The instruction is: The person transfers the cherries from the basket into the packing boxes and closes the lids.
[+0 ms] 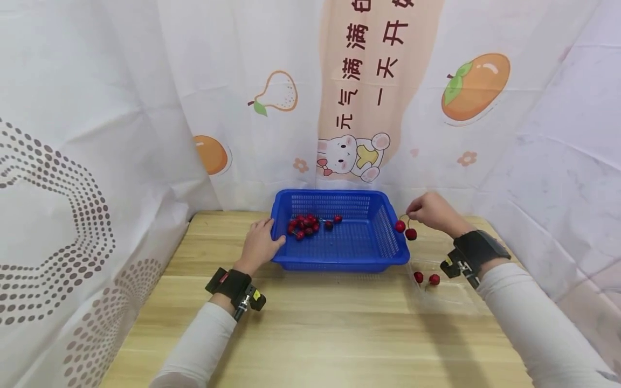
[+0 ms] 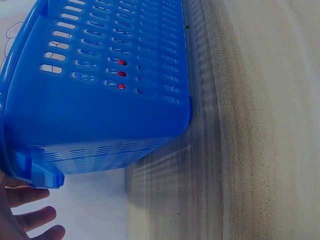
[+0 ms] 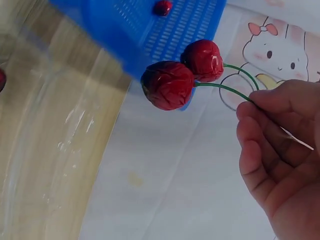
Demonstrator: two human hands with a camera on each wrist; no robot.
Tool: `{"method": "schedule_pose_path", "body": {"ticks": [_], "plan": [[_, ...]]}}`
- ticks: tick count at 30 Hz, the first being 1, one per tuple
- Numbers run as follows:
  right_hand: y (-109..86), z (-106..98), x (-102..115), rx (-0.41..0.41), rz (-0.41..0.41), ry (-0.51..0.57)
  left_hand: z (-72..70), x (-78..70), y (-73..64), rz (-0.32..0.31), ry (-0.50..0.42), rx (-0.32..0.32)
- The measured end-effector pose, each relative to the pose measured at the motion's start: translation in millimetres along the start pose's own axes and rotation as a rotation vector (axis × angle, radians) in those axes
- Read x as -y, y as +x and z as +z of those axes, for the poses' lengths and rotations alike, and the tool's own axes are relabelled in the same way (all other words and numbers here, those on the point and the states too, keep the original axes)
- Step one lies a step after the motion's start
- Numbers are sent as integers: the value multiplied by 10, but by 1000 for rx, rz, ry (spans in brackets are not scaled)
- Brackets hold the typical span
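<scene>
Two dark red cherries [image 3: 167,86], shiny and wrinkled, hung by thin green stems pinched in the right fingers [image 3: 252,160], near the right rim of the blue basket [image 1: 339,265]. This basket stood upright on the tabletop [image 1: 315,334]; it was rectangular, with slotted walls, and the left fingers [image 1: 264,225] touched its left rim. Inside, most of the red fruits [image 1: 309,220] lay clustered toward the left. On the right, a clear, shallow tray [image 1: 456,296] contained two loose cherries [image 1: 434,279].
</scene>
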State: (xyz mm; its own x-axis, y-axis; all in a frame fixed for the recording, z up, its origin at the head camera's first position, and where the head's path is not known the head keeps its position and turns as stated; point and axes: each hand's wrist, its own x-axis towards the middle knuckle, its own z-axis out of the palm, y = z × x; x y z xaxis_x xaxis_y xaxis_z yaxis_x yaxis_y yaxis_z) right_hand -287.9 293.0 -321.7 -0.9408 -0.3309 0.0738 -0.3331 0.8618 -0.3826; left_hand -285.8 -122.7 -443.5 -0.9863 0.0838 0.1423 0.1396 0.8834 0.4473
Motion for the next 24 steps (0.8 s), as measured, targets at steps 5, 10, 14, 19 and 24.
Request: {"method": "schedule_pose_path", "body": {"ticks": [5, 10, 14, 19, 24], "plan": [[-129, 11, -165, 46, 18, -29, 22, 7, 2, -1, -10, 4], [-276, 93, -333, 99, 45, -26, 39, 27, -31, 0, -4, 0], [-369, 151, -446, 127, 43, -19, 54, 43, -56, -6, -1, 6], [-434, 102, -557, 179, 49, -36, 53, 46, -38, 6, -9, -14], [-468, 64, -625, 229, 25, -80, 38, 56, -8, 8, -30, -32]]}}
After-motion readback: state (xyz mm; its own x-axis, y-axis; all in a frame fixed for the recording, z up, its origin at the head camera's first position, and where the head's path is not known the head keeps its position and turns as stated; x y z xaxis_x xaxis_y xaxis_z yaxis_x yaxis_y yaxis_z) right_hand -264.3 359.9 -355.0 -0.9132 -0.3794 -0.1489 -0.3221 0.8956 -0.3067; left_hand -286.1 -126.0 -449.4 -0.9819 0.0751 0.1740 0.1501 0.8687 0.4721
